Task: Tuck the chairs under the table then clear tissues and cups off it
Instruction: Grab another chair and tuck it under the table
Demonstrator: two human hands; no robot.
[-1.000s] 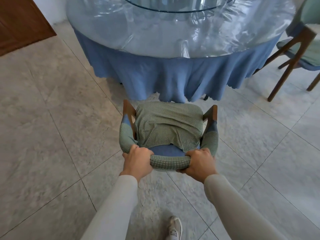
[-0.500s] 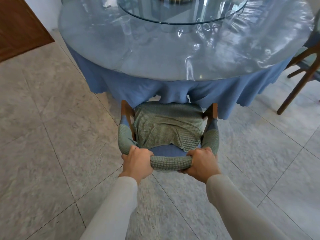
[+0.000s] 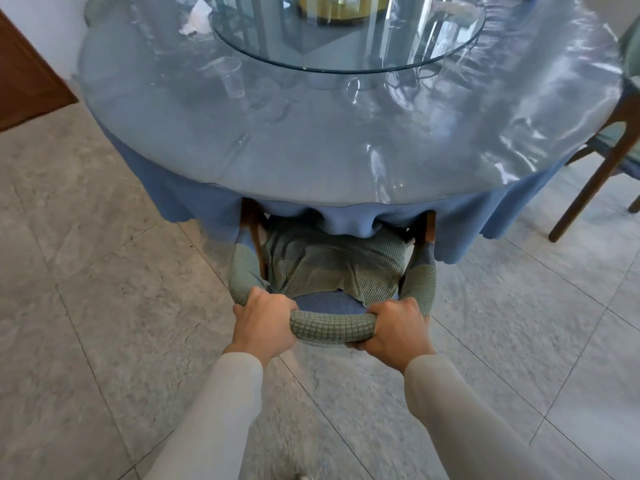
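A wooden chair point(image 3: 332, 268) with a green knitted cover stands in front of me, its seat front hidden under the blue cloth of the round table point(image 3: 311, 157). My left hand point(image 3: 263, 323) and my right hand point(image 3: 394, 327) both grip the chair's curved backrest. A clear plastic cup point(image 3: 232, 77) stands on the table's left part, and more clear cups point(image 3: 353, 86) sit near the glass turntable point(image 3: 346, 46). A crumpled white tissue point(image 3: 192, 24) lies at the far left of the table.
A second wooden chair point(image 3: 609, 143) stands at the right, partly pulled out. A brown wooden door point(image 3: 27, 81) is at the left. Grey tiled floor point(image 3: 104, 306) surrounds the table. A gold base sits on the turntable.
Both hands pushed the chair forward; its seat front has slid under the tablecloth. My view has moved closer to the table, showing cups and a tissue.
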